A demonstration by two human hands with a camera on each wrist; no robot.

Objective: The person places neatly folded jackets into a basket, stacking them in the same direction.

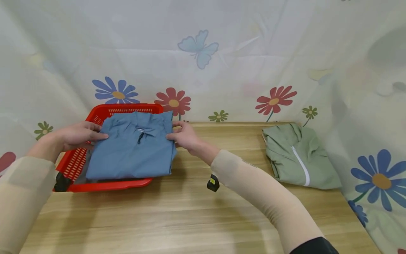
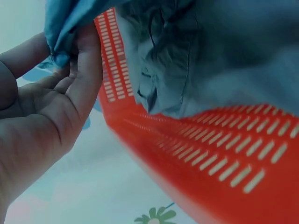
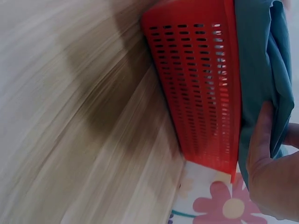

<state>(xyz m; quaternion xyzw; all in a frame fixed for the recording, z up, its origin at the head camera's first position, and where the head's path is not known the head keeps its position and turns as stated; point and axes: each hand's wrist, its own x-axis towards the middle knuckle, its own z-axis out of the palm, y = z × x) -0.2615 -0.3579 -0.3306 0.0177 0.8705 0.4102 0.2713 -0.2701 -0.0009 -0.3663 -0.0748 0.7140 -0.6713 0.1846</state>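
Observation:
A folded blue garment (image 1: 131,151) with a small dark zip pull is held over the red basket (image 1: 109,186), covering most of its opening. My left hand (image 1: 77,135) pinches its left edge between thumb and fingers, which the left wrist view shows as bunched cloth (image 2: 65,28). On the other side, my right hand (image 1: 185,137) grips the right edge, thumb on top; in the right wrist view the layered cloth (image 3: 279,60) hangs past the basket's rim. Beneath it, grey-blue cloth (image 2: 163,60) lies inside the basket.
A folded green garment (image 1: 304,155) with a white zip lies at the right of the wooden table (image 1: 190,215). Behind the table hangs a flower-printed curtain (image 1: 234,77), close to the basket's back. A black band (image 1: 62,182) is at the basket's front left corner.

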